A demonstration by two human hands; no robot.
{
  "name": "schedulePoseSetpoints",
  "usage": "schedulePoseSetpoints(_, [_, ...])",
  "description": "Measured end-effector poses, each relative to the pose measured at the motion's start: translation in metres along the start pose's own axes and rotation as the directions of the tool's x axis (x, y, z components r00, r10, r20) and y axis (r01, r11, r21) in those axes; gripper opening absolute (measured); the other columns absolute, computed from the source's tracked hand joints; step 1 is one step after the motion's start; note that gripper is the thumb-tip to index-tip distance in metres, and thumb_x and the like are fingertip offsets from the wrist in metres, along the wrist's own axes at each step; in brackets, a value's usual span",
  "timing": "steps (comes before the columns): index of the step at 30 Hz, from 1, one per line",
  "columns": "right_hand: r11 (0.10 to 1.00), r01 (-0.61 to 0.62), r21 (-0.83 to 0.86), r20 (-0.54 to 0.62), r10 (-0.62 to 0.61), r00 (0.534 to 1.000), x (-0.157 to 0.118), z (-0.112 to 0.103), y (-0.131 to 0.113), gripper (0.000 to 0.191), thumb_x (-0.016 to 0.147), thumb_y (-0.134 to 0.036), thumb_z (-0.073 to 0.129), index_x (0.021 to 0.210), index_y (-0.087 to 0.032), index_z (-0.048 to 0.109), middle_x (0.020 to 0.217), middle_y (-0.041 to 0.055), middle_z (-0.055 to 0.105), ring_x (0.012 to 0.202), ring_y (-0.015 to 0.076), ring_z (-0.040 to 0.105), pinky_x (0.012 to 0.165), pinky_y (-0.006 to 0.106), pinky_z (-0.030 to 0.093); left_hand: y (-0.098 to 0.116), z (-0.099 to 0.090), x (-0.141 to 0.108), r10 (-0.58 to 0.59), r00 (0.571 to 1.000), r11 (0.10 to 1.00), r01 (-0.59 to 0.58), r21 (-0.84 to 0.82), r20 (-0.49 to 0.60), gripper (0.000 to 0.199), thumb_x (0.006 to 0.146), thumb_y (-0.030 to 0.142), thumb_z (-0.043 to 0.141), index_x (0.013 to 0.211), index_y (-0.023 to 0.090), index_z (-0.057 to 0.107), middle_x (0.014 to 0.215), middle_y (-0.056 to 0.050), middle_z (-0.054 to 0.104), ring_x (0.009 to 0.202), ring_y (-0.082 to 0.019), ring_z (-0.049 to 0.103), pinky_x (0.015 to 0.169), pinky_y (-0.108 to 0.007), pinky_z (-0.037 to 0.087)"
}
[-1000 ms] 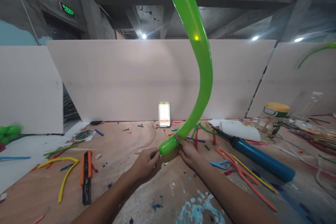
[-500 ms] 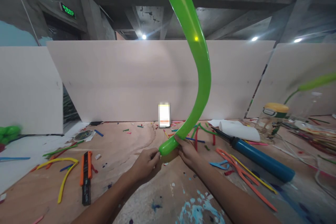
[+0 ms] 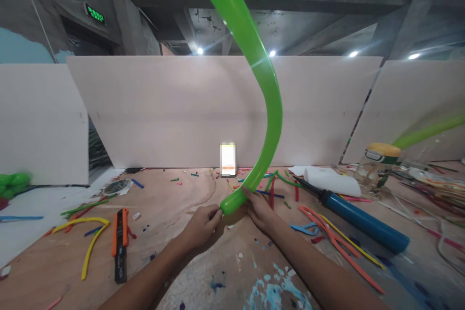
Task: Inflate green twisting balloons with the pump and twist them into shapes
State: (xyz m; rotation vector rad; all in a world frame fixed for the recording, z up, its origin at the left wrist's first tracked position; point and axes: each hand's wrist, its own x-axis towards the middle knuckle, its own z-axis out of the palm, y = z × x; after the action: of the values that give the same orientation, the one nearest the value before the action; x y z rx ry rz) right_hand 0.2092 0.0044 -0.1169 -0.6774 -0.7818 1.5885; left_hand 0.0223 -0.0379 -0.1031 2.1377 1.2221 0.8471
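Balloon, long and green, rises from mid-tabletop; the left hand pinches its end and the right hand grasps just along it, probably for steadiness. Near the far edge, a phone stands upright, likely for viewing, its screen unreadable.

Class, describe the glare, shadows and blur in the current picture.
Head view: ceiling lights flare into streaks; the long green balloon carries shiny highlights; a soft shadow lies on the pale board; the bright screen is partly pixelated; the far-right balloon looks soft.
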Motion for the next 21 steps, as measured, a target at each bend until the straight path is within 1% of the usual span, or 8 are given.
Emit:
schedulePoseSetpoints(4, [0.998,-0.062,-0.021,0.095,0.064,0.993,-0.011,0.012,0.005,0.033,0.060,-0.037,0.081,0.078,-0.015,0.064,0.074,0.0052,0.071,0.075,0.0224,0.067,0.069,0.033,0.051,0.003,-0.002,0.000,0.003,0.999,1.000,-0.004,-0.006,-0.046,0.036,0.087,0.036,0.034,0.059,0.018,0.045,0.056,0.000,0.049,0.058,-0.014,0.047,0.055,-0.025,0.031])
schedulePoseSetpoints(6, [0.996,-0.078,-0.032,0.114,0.081,0.990,-0.014,0.017,0.009,0.034,0.059,-0.036,0.081,0.079,-0.014,0.065,0.073,0.0060,0.071,0.074,0.0229,0.067,0.069,0.034,0.051,0.004,-0.003,0.001,0.004,0.998,1.000,-0.005,-0.008,-0.069,0.035,0.087,0.036,0.034,0.059,0.018,0.045,0.058,0.000,0.049,0.060,-0.015,0.046,0.056,-0.025,0.031])
schedulePoseSetpoints(9, [0.997,-0.072,-0.034,0.102,0.076,0.992,-0.015,0.020,0.012,0.034,0.058,-0.036,0.082,0.078,-0.014,0.065,0.074,0.0056,0.071,0.074,0.0219,0.068,0.071,0.033,0.052,0.004,-0.003,0.001,0.003,0.998,1.000,-0.004,-0.014,-0.069,0.035,0.087,0.038,0.035,0.060,0.018,0.045,0.058,0.000,0.048,0.060,-0.015,0.046,0.056,-0.025,0.032])
schedulePoseSetpoints(13, [0.997,-0.070,-0.034,0.086,0.072,0.994,-0.013,0.018,0.012,0.034,0.056,-0.033,0.083,0.078,-0.014,0.066,0.075,0.0057,0.072,0.075,0.0217,0.068,0.072,0.033,0.052,0.004,-0.002,0.001,-0.002,0.999,1.000,0.001,-0.028,-0.045,0.035,0.087,0.037,0.034,0.059,0.018,0.044,0.055,0.001,0.046,0.056,-0.014,0.045,0.054,-0.024,0.031])
schedulePoseSetpoints(21, [0.997,-0.066,-0.040,0.054,0.068,0.996,-0.012,0.017,0.016,0.033,0.055,-0.030,0.083,0.078,-0.015,0.065,0.074,0.0046,0.072,0.071,0.0205,0.068,0.067,0.032,0.053,0.002,-0.002,0.000,-0.002,0.999,1.000,0.001,-0.017,-0.043,0.034,0.087,0.035,0.035,0.059,0.018,0.043,0.056,0.001,0.045,0.057,-0.014,0.044,0.054,-0.025,0.029])
